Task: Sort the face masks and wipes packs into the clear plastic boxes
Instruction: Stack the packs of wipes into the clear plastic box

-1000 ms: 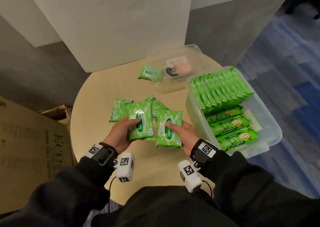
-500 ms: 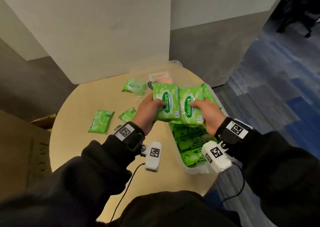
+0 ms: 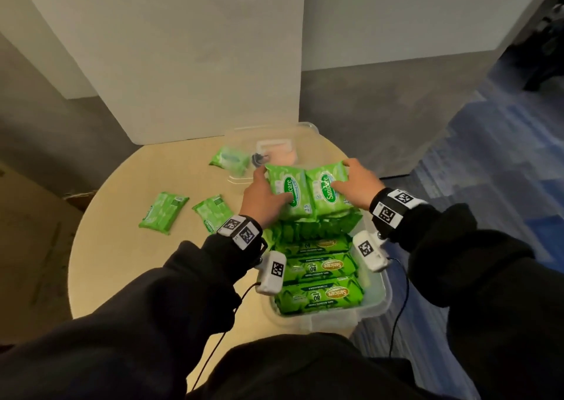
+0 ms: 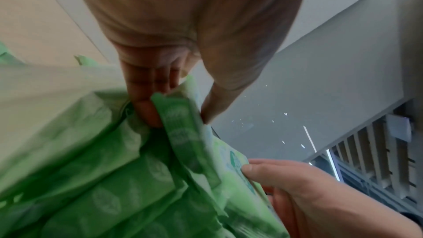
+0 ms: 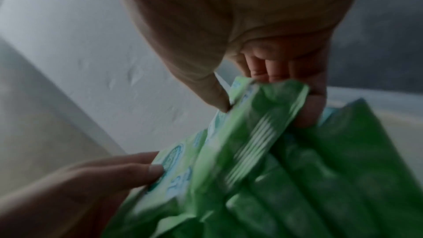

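Two wipes packs held over the box

My left hand (image 3: 265, 196) grips one green plastic wipes pack (image 3: 290, 192); my right hand (image 3: 355, 187) grips its twin (image 3: 327, 189); both above the clear plastic box (image 3: 377, 303).

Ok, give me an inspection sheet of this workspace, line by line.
Surface: round pale wooden table.
Job's things: large clear box holding green wipes packs; smaller clear box behind it, contents unclear; three loose packs on the table.
Clutter: nothing seen.
Hands: left hand grips one Sanicare pack, right hand grips another, side by side over the large box.
Cables: black leads hang from the wrist cameras.
Surroundings: white panels, cardboard box on the left, blue carpet.
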Motion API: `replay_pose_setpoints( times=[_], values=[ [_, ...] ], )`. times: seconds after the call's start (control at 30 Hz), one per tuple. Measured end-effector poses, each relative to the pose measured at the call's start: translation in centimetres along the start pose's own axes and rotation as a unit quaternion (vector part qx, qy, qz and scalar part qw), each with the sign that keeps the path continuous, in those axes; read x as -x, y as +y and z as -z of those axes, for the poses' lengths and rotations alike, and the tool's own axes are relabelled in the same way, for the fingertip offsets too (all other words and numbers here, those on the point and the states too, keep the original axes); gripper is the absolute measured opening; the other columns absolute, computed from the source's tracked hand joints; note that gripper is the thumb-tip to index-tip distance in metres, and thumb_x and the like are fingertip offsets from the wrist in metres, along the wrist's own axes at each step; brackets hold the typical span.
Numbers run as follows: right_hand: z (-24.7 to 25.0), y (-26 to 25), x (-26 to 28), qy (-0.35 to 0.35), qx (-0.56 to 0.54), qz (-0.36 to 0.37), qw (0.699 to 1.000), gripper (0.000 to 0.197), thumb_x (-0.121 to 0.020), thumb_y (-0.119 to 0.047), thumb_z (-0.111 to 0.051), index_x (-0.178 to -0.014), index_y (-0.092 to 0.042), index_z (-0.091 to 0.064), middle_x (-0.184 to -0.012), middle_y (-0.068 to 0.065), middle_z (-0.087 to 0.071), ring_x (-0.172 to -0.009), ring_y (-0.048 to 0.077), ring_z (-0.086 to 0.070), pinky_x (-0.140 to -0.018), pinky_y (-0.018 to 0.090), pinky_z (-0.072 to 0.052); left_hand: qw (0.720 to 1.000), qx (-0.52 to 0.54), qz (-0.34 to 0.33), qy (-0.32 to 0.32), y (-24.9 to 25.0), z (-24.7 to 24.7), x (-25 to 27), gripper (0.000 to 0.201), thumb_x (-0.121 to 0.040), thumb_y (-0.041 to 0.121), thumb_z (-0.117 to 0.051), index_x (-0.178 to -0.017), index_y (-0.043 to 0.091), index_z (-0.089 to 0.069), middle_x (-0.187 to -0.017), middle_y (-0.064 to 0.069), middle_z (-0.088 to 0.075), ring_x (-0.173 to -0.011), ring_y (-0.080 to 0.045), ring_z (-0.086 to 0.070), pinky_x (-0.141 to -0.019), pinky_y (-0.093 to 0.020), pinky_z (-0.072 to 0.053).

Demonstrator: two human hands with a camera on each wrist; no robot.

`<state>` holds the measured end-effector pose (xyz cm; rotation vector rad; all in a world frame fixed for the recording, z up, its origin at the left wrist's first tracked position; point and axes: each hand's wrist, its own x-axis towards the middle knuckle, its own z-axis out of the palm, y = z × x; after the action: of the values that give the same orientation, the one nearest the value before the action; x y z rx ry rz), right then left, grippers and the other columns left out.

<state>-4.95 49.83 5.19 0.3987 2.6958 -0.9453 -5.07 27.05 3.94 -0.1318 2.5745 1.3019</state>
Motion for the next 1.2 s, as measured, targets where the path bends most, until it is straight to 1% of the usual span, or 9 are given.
replay_pose_setpoints(
  times=[0.07, 0.13, 0.2, 0.23, 0.33, 0.43, 0.5, 0.87, 1.2],
  values=[
    [0.4, 0.3, 0.1, 0.013, 0.076, 0.032, 0.996, 0.070, -0.090, -0.034, -0.069, -0.146, -0.009, -0.035, -0.138, 0.019, -0.052, -0.126, 0.041, -0.052, -0.100, 0.043, -0.045, 0.998, -0.058, -0.002, 0.002, 0.1, 0.2, 0.1, 0.096, -0.080, 0.032, -0.085, -0.155, 0.013, -0.029, -0.135, -0.012, -0.059, -0.121, -0.032, -0.061, -0.097, -0.037, -0.051],
    [0.5, 0.8, 0.1, 0.034, 0.137, 0.074, 0.987, 0.078, -0.087, -0.037, -0.069, -0.149, -0.010, -0.030, -0.148, 0.018, -0.038, -0.132, 0.042, -0.041, -0.107, 0.048, -0.041, 0.989, -0.142, -0.027, 0.024, 0.2, 0.7, 0.3, 0.109, -0.075, 0.040, -0.088, -0.158, 0.011, -0.024, -0.149, -0.015, -0.040, -0.134, -0.033, -0.049, -0.109, -0.042, -0.045],
    [0.3, 1.0, -0.2, 0.029, 0.171, 0.132, 0.976, 0.082, -0.091, -0.042, -0.063, -0.157, -0.014, -0.022, -0.162, 0.013, -0.024, -0.145, 0.039, -0.027, -0.117, 0.051, -0.031, 0.982, -0.167, -0.080, 0.047, 0.5, 1.0, 0.3, 0.114, -0.073, 0.044, -0.088, -0.160, 0.013, -0.021, -0.155, -0.013, -0.031, -0.142, -0.032, -0.039, -0.116, -0.043, -0.038],
    [-0.1, 1.0, -0.5, 0.019, 0.189, 0.164, 0.968, 0.081, -0.094, -0.046, -0.059, -0.159, -0.018, -0.020, -0.167, 0.010, -0.018, -0.150, 0.036, -0.019, -0.121, 0.052, -0.026, 0.976, -0.178, -0.116, 0.045, 0.6, 0.9, 0.2, 0.111, -0.076, 0.046, -0.085, -0.161, 0.013, -0.021, -0.160, -0.012, -0.029, -0.146, -0.031, -0.035, -0.119, -0.042, -0.035],
    [-1.2, 0.6, -0.8, -0.015, 0.243, 0.221, 0.944, 0.072, -0.101, -0.054, -0.044, -0.162, -0.030, -0.014, -0.171, 0.002, -0.001, -0.157, 0.029, 0.000, -0.123, 0.058, -0.016, 0.935, -0.294, -0.194, -0.030, 1.0, -0.7, 0.0, 0.095, -0.095, 0.058, -0.061, -0.164, 0.013, -0.016, -0.172, -0.008, -0.012, -0.158, -0.028, -0.014, -0.128, -0.046, -0.019],
    [-2.3, 0.6, -1.2, -0.059, 0.247, 0.198, 0.947, 0.068, -0.104, -0.054, -0.034, -0.163, -0.030, -0.010, -0.171, 0.001, 0.006, -0.157, 0.025, 0.010, -0.123, 0.059, -0.011, 0.907, -0.369, -0.173, -0.106, 0.4, -2.1, 0.0, 0.087, -0.103, 0.066, -0.032, -0.166, 0.015, 0.000, -0.173, -0.006, 0.007, -0.159, -0.027, 0.009, -0.128, -0.054, -0.010],
    [-2.7, 0.6, -1.3, -0.060, 0.246, 0.184, 0.950, 0.067, -0.105, -0.054, -0.030, -0.163, -0.029, -0.007, -0.171, 0.001, 0.007, -0.157, 0.025, 0.012, -0.123, 0.059, -0.009, 0.902, -0.382, -0.167, -0.116, 0.0, -2.4, -0.1, 0.085, -0.104, 0.066, -0.025, -0.165, 0.016, 0.006, -0.173, -0.004, 0.013, -0.158, -0.026, 0.015, -0.129, -0.053, -0.004],
    [-4.1, 1.1, -1.3, -0.057, 0.259, 0.176, 0.948, 0.068, -0.104, -0.058, -0.023, -0.163, -0.033, -0.001, -0.171, 0.000, 0.008, -0.157, 0.023, 0.014, -0.124, 0.059, 0.000, 0.883, -0.410, -0.157, -0.166, -0.2, -2.1, -0.2, 0.085, -0.102, 0.070, -0.020, -0.164, 0.022, 0.012, -0.171, 0.002, 0.020, -0.157, -0.022, 0.020, -0.128, -0.051, 0.003],
    [-3.9, 1.2, -1.1, -0.078, 0.283, 0.174, 0.940, 0.069, -0.104, -0.057, -0.020, -0.162, -0.032, 0.006, -0.169, -0.001, 0.020, -0.156, 0.021, 0.017, -0.125, 0.056, 0.004, 0.889, -0.400, -0.139, -0.172, -0.3, -3.0, -0.3, 0.086, -0.101, 0.071, -0.022, -0.164, 0.023, 0.011, -0.172, 0.001, 0.016, -0.159, -0.022, 0.016, -0.128, -0.053, 0.002]
  ],
)
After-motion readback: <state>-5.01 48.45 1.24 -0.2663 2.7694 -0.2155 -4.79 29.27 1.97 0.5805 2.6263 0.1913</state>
